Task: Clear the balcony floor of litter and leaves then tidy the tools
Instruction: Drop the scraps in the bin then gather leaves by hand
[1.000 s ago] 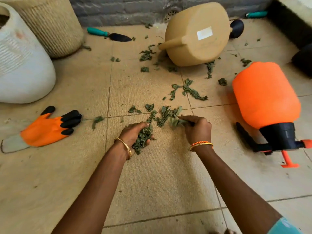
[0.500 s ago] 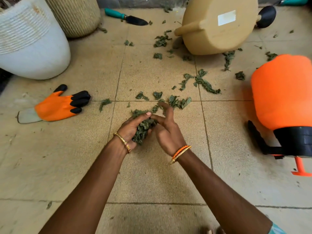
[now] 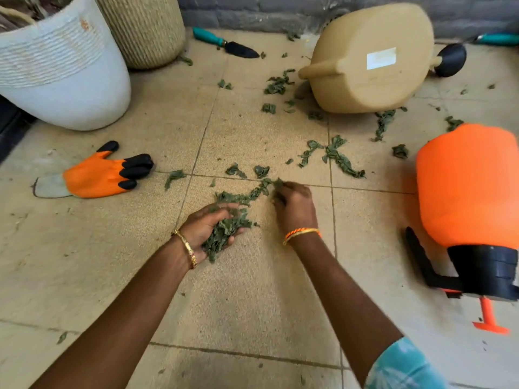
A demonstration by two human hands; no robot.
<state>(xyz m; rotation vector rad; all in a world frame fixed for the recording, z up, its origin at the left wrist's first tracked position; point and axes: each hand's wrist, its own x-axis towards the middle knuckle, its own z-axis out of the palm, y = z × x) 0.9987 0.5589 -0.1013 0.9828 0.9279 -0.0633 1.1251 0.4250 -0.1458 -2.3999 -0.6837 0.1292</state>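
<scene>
A: While the left hand (image 3: 209, 228) lies palm up just above the tiled floor (image 3: 247, 299), its fingers curl round a handful of leaves (image 3: 224, 234). Noted.

B: Right hand (image 3: 295, 209)?

A: Knuckles up, fingertips bent down onto a strip of loose leaves (image 3: 252, 193) on the tile, just ahead of the left hand. They seem to pinch a few; blurred, so I cannot tell for sure.

B: Remaining litter?

A: Scattered leaves (image 3: 341, 161) further out, between the hands and the tan watering can (image 3: 370, 60), which lies on its side near the wall. More bits beside the can.

B: Tools?

A: Orange glove (image 3: 98, 176) flat on the floor, left of the hands, well apart. Orange sprayer (image 3: 469, 186) on its side at the right. Trowel (image 3: 224, 46) with a teal handle near the wall, beside a woven basket (image 3: 146, 29). White pot (image 3: 61, 71) at far left, touching the basket.
</scene>
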